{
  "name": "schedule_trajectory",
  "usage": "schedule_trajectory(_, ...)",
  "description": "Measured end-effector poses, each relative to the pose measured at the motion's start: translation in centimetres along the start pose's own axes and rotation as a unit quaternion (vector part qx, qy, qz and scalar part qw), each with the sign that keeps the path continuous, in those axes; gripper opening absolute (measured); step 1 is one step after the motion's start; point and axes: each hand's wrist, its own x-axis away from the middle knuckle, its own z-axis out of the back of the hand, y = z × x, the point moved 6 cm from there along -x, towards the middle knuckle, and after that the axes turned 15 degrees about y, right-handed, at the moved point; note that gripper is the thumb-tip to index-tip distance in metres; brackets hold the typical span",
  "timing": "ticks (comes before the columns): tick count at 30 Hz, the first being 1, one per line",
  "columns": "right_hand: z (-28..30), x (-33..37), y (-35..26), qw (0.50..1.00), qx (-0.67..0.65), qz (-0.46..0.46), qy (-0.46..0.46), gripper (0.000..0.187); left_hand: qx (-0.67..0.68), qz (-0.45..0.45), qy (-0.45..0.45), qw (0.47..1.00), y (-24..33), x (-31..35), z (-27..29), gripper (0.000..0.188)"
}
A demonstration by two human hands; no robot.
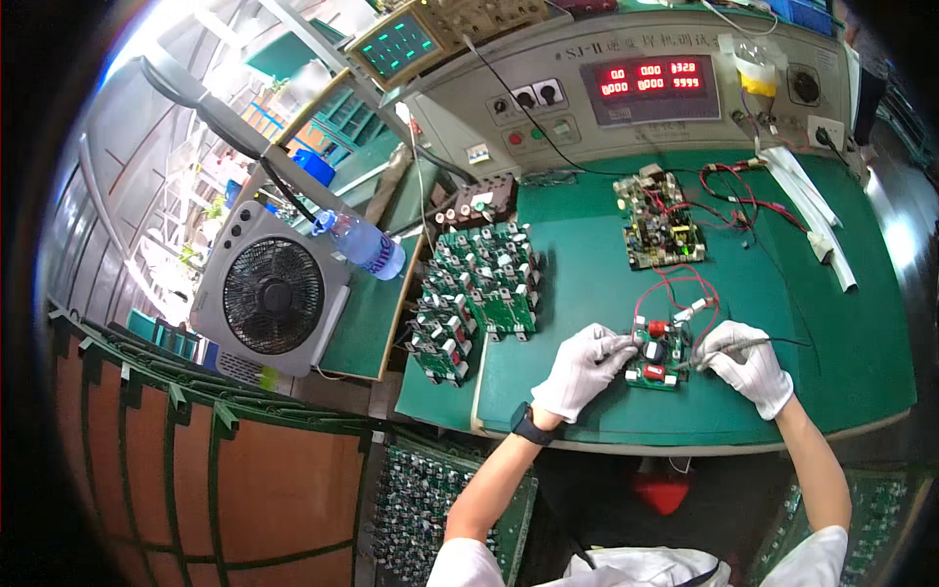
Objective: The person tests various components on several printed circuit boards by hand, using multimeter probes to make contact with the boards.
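A small green circuit board (656, 354) with red and black components lies on the green mat in front of me. My left hand (589, 367), in a white glove, pinches the board's left edge between thumb and fingers. At the board's right side my right hand (741, 364), also gloved, is closed around a thin probe with a dark lead (782, 340) running off to the right. The probe's tip is too small to make out. Red wires (719, 293) loop from the board up to a larger populated circuit board (660, 220) farther back.
Stacked circuit boards (479, 279) stand on the left of the mat. Behind are a test console (548, 108) with a red display and an oscilloscope (396, 49). A grey fan (274, 289) and water bottle (364, 245) are left. White strips (807, 210) lie right.
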Motion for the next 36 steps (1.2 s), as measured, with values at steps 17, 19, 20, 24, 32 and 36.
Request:
schedule_trajectory(17, -3.1, -8.6, -6.4, 0.991, 0.099, 0.089, -0.028, 0.026, -0.001, 0.035, -0.01, 0.999, -0.7, 0.3, 0.0, 0.019)
schedule_trajectory(19, -5.1, -9.3, -5.6, 0.971, 0.198, 0.108, -0.077, 0.022, -0.012, 0.022, -0.005, 1.0, -0.5, 0.2, 0.1, 0.017)
schedule_trajectory(20, -5.8, -9.6, -5.2, 0.959, 0.239, 0.124, -0.086, 0.019, -0.032, 0.012, 0.002, 0.999, -0.5, 0.1, 0.2, 0.016)
schedule_trajectory(24, -6.9, -9.4, -4.5, 0.928, 0.298, 0.185, -0.129, 0.023, -0.034, 0.004, 0.004, 0.999, -0.4, 0.1, 0.2, 0.011)
schedule_trajectory(32, -6.5, -9.0, -3.4, 0.929, 0.297, 0.174, -0.137, 0.024, -0.044, -0.001, 0.003, 0.999, -0.6, 0.1, 0.1, 0.012)
schedule_trajectory(36, -6.4, -8.7, -3.2, 0.883, 0.325, 0.312, -0.131, 0.02, 0.018, 0.047, 0.024, 0.998, -1.4, 0.4, 0.0, 0.012)
